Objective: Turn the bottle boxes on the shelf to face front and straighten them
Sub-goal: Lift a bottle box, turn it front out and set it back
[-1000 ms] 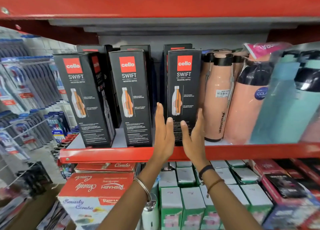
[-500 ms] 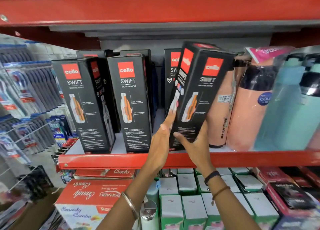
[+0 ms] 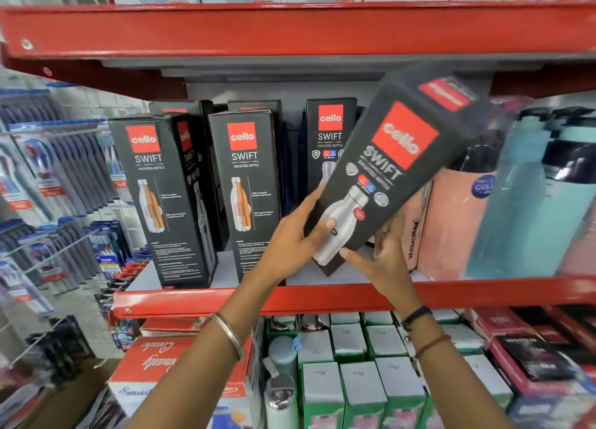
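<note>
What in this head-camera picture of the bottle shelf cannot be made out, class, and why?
- Held Cello Swift box: bottom corner hidden by the left hand and right hand; small print blurred.
- Rear Cello box: lower part covered by the held box.
- Teal bottles: cut by the right edge, blurred.

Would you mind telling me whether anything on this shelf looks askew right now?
Yes: the black box held by the left hand and right hand leans steeply right, toward the peach bottles. The far-left box stands angled, its side panel showing.
</note>
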`<state>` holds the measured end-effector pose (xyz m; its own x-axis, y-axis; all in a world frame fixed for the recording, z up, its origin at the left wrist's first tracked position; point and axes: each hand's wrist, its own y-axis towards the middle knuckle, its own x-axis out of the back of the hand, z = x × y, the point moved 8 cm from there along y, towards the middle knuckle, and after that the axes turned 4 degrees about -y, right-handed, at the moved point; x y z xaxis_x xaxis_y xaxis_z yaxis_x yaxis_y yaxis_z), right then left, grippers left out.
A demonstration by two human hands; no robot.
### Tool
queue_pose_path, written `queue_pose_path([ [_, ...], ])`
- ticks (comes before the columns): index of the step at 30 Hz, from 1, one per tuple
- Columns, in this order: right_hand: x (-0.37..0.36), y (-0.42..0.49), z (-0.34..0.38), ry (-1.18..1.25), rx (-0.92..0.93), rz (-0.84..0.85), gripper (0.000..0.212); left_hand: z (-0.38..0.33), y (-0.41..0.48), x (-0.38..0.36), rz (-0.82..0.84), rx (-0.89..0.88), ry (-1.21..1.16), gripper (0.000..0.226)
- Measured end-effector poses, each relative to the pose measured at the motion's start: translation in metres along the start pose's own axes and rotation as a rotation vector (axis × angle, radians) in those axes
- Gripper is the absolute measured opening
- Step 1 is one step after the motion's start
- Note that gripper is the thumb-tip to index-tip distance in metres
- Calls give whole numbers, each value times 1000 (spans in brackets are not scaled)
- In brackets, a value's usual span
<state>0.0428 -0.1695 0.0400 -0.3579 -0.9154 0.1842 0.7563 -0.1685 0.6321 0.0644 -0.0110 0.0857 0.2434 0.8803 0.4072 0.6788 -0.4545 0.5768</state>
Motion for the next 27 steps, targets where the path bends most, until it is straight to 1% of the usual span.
queue_pose_path([
  [1, -1, 2, 1, -19, -15, 44, 116, 2, 0, 2, -27, -17, -10, 56],
  [3, -3, 5, 4, -62, -27, 112, 112, 7, -1, 3, -99, -34, -14, 51],
  [7, -11, 6, 7, -112, -5, 190, 83, 24, -5, -2, -198, 12, -30, 54],
  [10, -12, 9, 1, -151, -10, 203, 76, 34, -3, -6, -225, 65, 29, 54],
  [15, -12, 18, -9, -210, 2, 207, 72, 46, 2, -8, -278, 153, 110, 54],
  [21, -12, 19, -26, -225, -11, 133, 71, 49, 3, -12, -259, 195, 163, 59],
  [24, -11, 15, -32, -211, -29, 85, 66, 50, 2, -13, -253, 222, 172, 62],
  [26, -11, 8, -32, -205, -45, 15, 63, 47, -5, -14, -247, 212, 133, 62],
  [27, -10, 2, -28, -206, -38, -55, 62, 43, -11, -13, -253, 191, 88, 60],
])
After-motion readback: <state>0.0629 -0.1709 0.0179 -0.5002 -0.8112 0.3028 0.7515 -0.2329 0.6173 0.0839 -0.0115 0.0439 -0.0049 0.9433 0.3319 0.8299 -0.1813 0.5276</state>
